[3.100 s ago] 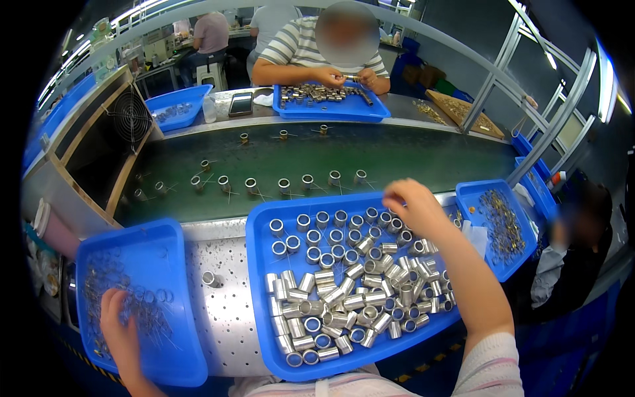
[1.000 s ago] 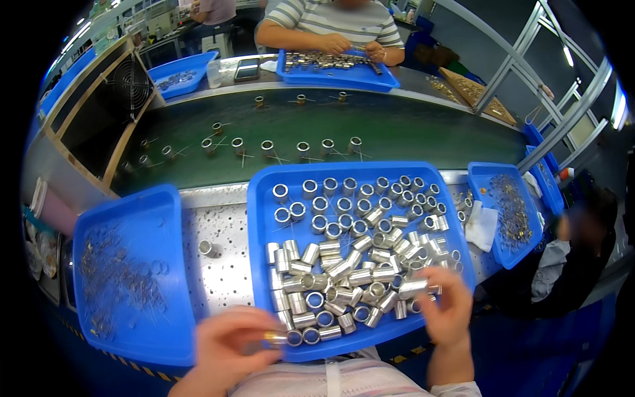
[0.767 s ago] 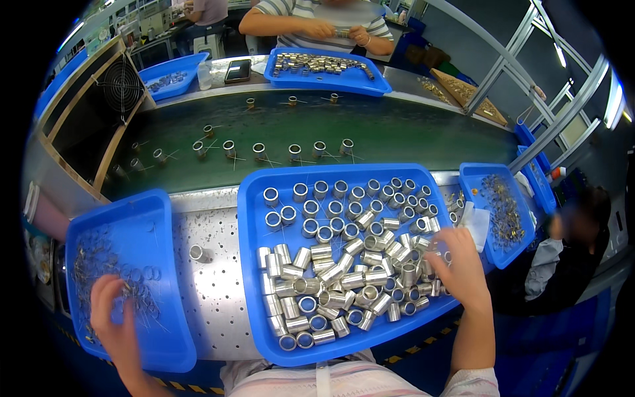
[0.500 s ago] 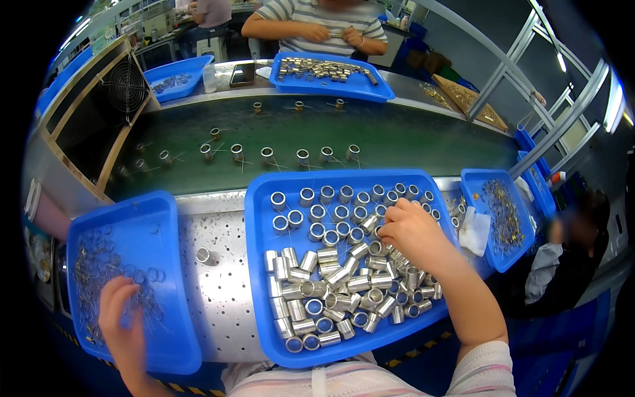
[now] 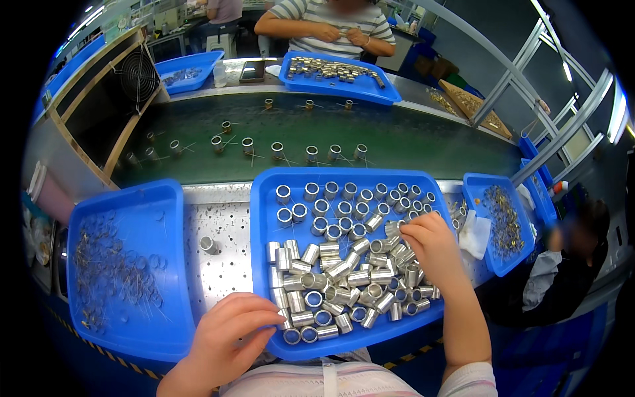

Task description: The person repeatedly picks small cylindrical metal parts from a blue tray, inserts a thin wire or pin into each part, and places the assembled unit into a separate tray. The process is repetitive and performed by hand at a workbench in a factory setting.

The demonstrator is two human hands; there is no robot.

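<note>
My right hand (image 5: 434, 248) is over the right side of the large blue middle tray (image 5: 259, 231). Its fingers are closed on a short silvery metal sleeve (image 5: 393, 229). Loose metal sleeves (image 5: 354, 280) lie heaped across the near half of that tray, while others stand upright in rows at its far side. At the tray's near left edge, my left hand (image 5: 228, 341) has thumb and fingertips close together, beside the sleeves. Anything between them is too small to make out. Thin wire rings with straight tails (image 5: 126, 278) lie in the blue left tray (image 5: 149, 331).
One sleeve (image 5: 209, 245) stands on the perforated metal surface (image 5: 221, 281). Beyond is a green belt (image 5: 198, 119) with upright sleeves and wires. A blue right tray (image 5: 471, 185) holds small parts beside a white cloth (image 5: 475, 236). A person (image 5: 334, 30) works across the belt.
My left hand has moved right, from over the wire rings to the middle tray's near left edge. My right hand has shifted slightly right and nearer. The view has tilted slightly.
</note>
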